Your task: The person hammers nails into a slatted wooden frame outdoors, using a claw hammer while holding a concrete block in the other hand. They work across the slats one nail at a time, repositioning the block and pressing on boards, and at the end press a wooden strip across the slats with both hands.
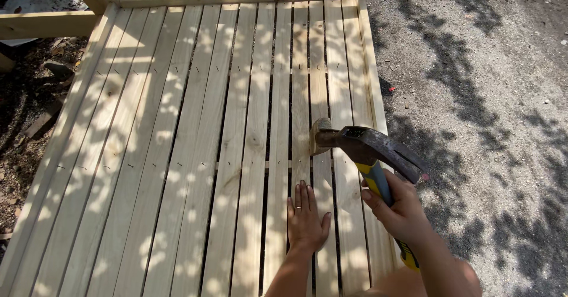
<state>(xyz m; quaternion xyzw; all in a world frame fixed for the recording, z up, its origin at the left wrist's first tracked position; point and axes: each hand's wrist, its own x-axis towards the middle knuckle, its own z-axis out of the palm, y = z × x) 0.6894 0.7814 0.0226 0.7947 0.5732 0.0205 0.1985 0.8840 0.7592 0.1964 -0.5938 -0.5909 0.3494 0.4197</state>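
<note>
Head view, single entry: a slatted panel of pale wooden boards is lying flat on gravel ground, framed by side rails and crossed by dappled leaf shadow.

Left hand: lying palm down on one slat near the right side of the panel, fingers straight and close together, a ring showing on one; it is gripping nothing, only pressing the board.

Right hand: fingers are wrapping tight around the yellow-and-blue handle of a claw hammer, whose head is hanging just above the slats ahead of the left hand, striking face toward the wood.

Progress, as judged: the slats are all lying in place across the frame. Two rows of small fasteners are showing across the left and middle boards; whether the rightmost slats carry the same is too small to tell. Fastening there appears to be what is left.
</note>
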